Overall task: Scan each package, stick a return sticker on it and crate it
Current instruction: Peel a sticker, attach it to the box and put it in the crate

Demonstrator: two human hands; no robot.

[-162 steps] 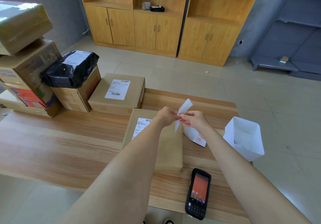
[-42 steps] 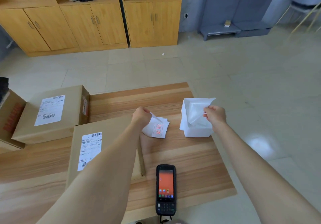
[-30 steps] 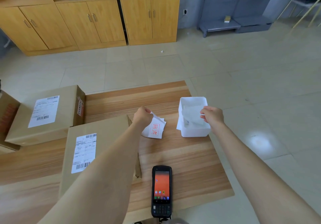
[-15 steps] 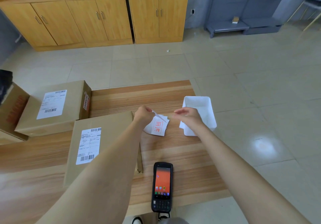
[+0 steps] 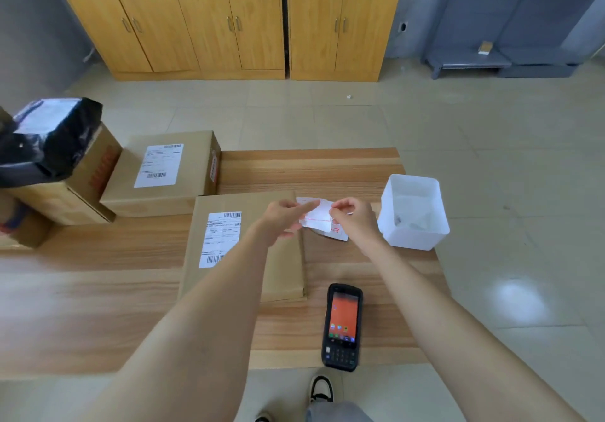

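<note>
Both hands meet above the far right corner of the flat brown cardboard package (image 5: 281, 271), which lies on the pale wooden bench (image 5: 98, 290) with its white shipping label (image 5: 220, 240) facing up. The left hand (image 5: 283, 222) pinches one side of a small white return sticker with red print (image 5: 316, 215), forefinger laid along it. The right hand (image 5: 355, 222) has its fingers (image 5: 340, 207) curled on the opposite edge, apparently picking at it to part sticker from backing. A further white slip with red characters (image 5: 339, 232) lies on the bench just under the hands. The black handheld scanner with the orange screen (image 5: 342, 326) rests near the front edge, beside the package, and neither hand touches it. The open white plastic tub (image 5: 412, 238) stands just right of the right hand, with paper scraps inside.

The sticker looks thin and limp, so once freed it could fold and stick to itself or cling to a fingertip. A rushed peel could tear it. Pressed down carelessly, it might cover the barcode on the shipping label or go on creased. Whether this package has been scanned cannot be told from here, so it may be stickered without a scan. No crate is in view, so lifting the package will mean turning away, and a swinging forearm could knock the scanner off the bench edge
</note>
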